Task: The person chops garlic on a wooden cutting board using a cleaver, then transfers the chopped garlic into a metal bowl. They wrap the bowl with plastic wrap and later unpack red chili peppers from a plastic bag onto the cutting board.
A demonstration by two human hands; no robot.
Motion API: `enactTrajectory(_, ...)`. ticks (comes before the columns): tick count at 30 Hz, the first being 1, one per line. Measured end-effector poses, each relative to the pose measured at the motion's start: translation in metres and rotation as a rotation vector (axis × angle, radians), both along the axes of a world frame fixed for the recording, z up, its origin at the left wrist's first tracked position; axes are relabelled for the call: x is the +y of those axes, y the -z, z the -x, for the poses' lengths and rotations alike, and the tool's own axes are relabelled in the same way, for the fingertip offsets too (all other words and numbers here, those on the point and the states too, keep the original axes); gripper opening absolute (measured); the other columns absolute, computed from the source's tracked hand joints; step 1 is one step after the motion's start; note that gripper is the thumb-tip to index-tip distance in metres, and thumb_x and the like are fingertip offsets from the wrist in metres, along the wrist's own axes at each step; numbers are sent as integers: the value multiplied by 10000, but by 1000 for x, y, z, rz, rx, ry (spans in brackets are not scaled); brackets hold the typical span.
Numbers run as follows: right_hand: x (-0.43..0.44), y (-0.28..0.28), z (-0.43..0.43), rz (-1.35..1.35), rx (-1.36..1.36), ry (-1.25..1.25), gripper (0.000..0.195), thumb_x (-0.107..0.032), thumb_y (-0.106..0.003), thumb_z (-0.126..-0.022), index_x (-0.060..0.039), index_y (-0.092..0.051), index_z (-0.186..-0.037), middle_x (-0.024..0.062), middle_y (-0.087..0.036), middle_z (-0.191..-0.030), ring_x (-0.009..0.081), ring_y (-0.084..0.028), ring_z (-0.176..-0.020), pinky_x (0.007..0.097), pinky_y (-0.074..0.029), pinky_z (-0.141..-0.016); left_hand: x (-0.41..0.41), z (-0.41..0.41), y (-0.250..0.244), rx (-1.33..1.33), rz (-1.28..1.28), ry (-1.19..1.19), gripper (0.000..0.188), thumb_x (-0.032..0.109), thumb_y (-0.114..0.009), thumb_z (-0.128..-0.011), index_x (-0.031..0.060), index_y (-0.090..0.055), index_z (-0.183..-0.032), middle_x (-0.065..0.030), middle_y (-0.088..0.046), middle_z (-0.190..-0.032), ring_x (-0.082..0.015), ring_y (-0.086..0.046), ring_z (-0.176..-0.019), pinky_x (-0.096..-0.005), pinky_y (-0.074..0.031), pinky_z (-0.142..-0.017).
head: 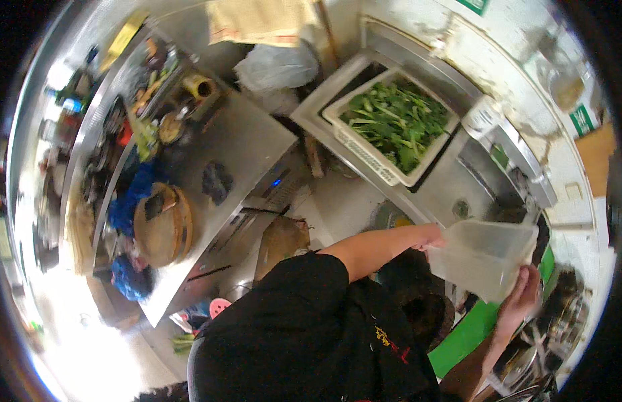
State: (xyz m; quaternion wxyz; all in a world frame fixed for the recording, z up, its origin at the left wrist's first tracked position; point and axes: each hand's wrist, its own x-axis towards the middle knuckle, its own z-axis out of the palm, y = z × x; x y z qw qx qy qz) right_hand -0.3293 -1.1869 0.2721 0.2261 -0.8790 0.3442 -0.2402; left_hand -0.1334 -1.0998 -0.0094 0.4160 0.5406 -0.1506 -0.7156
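A translucent plastic container (484, 256) is held tilted between both hands, its open side showing. My left hand (429, 236) grips its near left edge. On the opposite side, my right hand (523, 290) clasps the lower wall, with the fingers partly hidden. Under and beside the container are the end of a stainless steel sink (436, 201) and a green cutting board (464, 339). Leafy green vegetables (401, 123) fill a pale plastic basket (361, 151) set in the sink's far basin, apart from both hands.
A stainless steel counter (256, 130) stands across the aisle, bearing a round wooden board (158, 226) and a dark cloth (216, 182). Metal utensils (522, 362) crowd the lower right. A cardboard box (283, 238) sits on the floor. A clear plastic bag (278, 65) bulges between counter and sink.
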Motion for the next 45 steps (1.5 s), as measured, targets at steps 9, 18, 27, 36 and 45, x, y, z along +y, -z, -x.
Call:
enactTrajectory(9,90,137,0,-665,131,43,420,-202,-717,-916,16,-588,-1252,76,-673,-1004,155,-627,-874,294,-488,-702,259,-47,20,-946,-159,-18,387,408,-602,-919,103,-701,-1136,-183,-703,-992,-305,-676,-802,-408,-518,-648)
enactTrajectory(18,250,183,-84,-1020,-76,-83,217,-55,-659,-861,40,-630,-1053,79,-669,-946,190,-634,-747,352,-493,-628,588,-42,-20,-195,-143,-1071,379,382,-591,-987,129,-647,-1264,-61,-689,-1097,-160,-690,-818,-337,-548,-651)
enactTrajectory(27,356,249,-253,-1316,-138,-72,218,-142,-685,-948,35,-603,-1045,80,-609,-847,227,-606,-654,446,-509,-539,830,77,94,-727,-756,-1020,313,331,-604,-900,84,-697,-1069,-218,-718,-1000,-370,-703,-950,-520,-550,-790)
enactTrajectory(36,471,269,-410,-932,273,-138,304,-188,-587,-1018,16,-528,-1236,134,-545,-1012,272,-561,-842,446,-543,-701,967,271,128,-800,-901,540,332,391,-584,-956,137,-743,-1098,-68,-747,-975,-275,-716,-898,-462,-559,-744)
enactTrajectory(45,692,60,-555,-514,-443,-1321,456,-149,-654,-976,11,-491,-1371,196,-620,-1273,362,-647,-1119,437,-548,-913,958,107,25,-635,-1184,-879,329,393,-584,-956,140,-744,-1090,-68,-747,-974,-276,-716,-897,-463,-559,-743)
